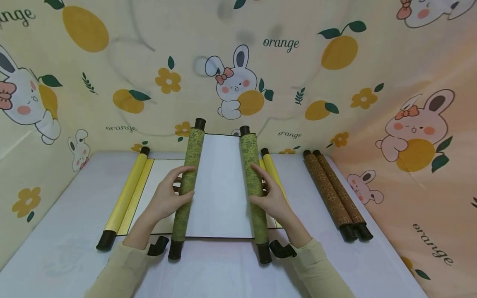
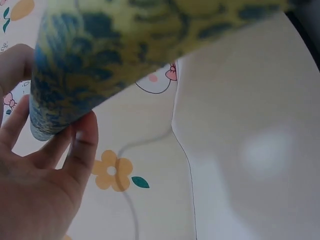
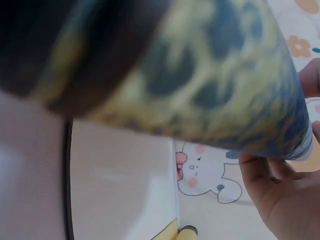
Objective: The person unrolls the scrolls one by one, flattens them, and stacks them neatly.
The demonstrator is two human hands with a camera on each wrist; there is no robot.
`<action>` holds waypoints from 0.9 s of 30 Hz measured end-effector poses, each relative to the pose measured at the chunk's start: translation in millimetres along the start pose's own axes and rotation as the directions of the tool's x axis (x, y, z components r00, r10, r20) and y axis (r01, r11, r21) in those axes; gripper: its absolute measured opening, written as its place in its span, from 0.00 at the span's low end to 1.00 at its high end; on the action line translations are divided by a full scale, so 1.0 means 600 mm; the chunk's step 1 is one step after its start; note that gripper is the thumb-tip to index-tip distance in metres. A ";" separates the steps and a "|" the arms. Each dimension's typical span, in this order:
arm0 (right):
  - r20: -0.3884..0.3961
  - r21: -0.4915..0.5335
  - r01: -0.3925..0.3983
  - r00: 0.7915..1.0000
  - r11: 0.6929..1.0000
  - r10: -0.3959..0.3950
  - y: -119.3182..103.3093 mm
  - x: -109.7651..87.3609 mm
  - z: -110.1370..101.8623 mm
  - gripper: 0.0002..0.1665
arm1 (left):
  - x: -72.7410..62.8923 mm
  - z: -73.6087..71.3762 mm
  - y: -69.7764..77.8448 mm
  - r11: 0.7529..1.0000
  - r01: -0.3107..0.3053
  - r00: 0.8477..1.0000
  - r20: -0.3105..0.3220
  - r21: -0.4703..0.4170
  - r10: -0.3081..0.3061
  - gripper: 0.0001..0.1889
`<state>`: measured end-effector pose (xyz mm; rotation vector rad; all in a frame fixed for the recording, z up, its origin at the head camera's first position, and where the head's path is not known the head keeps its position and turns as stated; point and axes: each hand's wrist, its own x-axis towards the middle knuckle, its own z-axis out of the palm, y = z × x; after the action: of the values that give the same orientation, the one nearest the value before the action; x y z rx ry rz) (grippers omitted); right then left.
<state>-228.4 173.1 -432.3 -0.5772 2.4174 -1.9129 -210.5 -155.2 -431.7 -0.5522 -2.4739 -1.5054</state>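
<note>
A green patterned scroll (image 1: 189, 186) with dark end caps is partly unrolled, its white sheet (image 1: 222, 186) stretched between two rolled sides. My left hand (image 1: 169, 192) grips the left roll, thumb on the near side and fingers curled behind it. Opposite, my right hand (image 1: 271, 194) grips the right roll (image 1: 253, 178) the same way. Both wrist views show the patterned roll large and close, with fingers of the left hand (image 2: 45, 170) and right hand (image 3: 285, 195) around its far part. Beneath it lies a spread yellow scroll (image 1: 126, 194), its middle covered by the green one.
Two brown patterned rolls (image 1: 329, 192) with black ends lie side by side on the right of the white-covered table (image 1: 67, 231). A cloth wall (image 1: 149, 45) printed with rabbits and oranges stands behind and at the sides. Small black pieces (image 1: 158, 246) sit by both wrists.
</note>
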 end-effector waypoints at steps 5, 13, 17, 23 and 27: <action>-0.025 -0.012 -0.001 1.000 1.000 0.000 -0.002 0.001 -0.004 0.54 | 0.001 -0.005 -0.002 1.000 -0.016 1.000 -0.001 0.021 0.016 0.36; -0.010 -0.023 -0.020 1.000 1.000 0.019 -0.007 0.001 -0.016 0.53 | 0.002 -0.013 -0.001 0.998 0.005 1.000 0.001 0.061 -0.005 0.35; 0.031 -0.038 -0.008 0.999 0.999 0.009 -0.007 -0.001 -0.021 0.55 | 0.002 -0.014 0.001 0.997 0.017 1.000 0.001 0.075 -0.017 0.34; 0.045 -0.044 -0.028 0.999 0.999 0.030 -0.007 -0.004 -0.029 0.55 | 0.001 -0.016 0.003 0.997 0.000 1.000 0.000 0.081 0.000 0.33; 0.053 -0.034 -0.008 0.999 0.999 0.009 -0.007 -0.003 -0.035 0.55 | 0.000 -0.019 0.003 0.997 -0.031 0.999 0.013 0.067 0.030 0.34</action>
<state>-230.3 192.5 -423.5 -0.6097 2.4204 -1.8327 -209.9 -164.6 -425.2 -0.5858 -2.5027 -1.4067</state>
